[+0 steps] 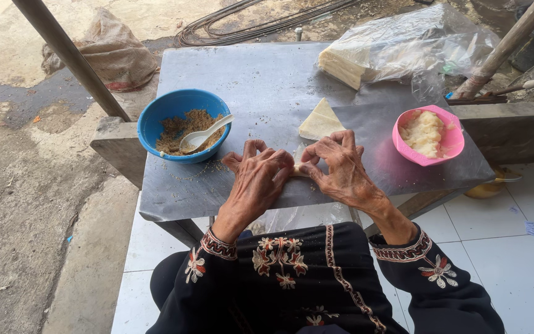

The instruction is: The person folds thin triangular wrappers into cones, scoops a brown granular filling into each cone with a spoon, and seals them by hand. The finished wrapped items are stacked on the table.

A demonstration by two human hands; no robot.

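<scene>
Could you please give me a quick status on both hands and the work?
Left hand and right hand both pinching small pale dough wrapper on grey metal table. Nothing obstructing.

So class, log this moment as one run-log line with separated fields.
left hand: on wrapper | right hand: on wrapper | blue bowl: crumbs, spoon | pink bowl: pale mash | table: grey

Both hands [256, 182] [341, 170] pinch pale wrapper [296, 168] on table [267, 80].

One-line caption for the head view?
Both hands press a pale wrapper on a grey table.
</scene>
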